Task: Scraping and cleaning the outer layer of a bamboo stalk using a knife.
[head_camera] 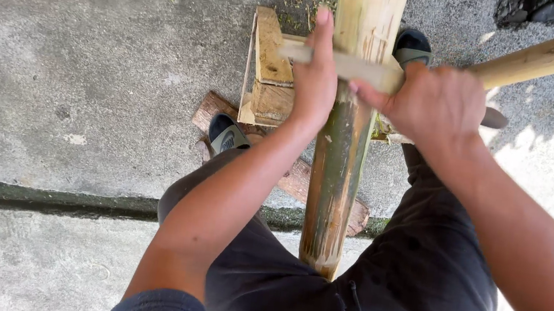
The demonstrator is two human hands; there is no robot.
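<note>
Fingers of both hands clamp a pale flat wooden crosspiece (347,66) lying 9-to-3 across a thick green-tan bamboo pole (342,157) running 12-to-6 between the knees, left hand (316,74) at 9 of the pole, right hand (436,102) at 3, equally near.

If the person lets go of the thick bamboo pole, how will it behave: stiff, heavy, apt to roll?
The bamboo pole looks thick and woody, so probably stiff. Being round, it may roll off the wooden block once released. Its glossy green skin seems rather slippery.
</note>
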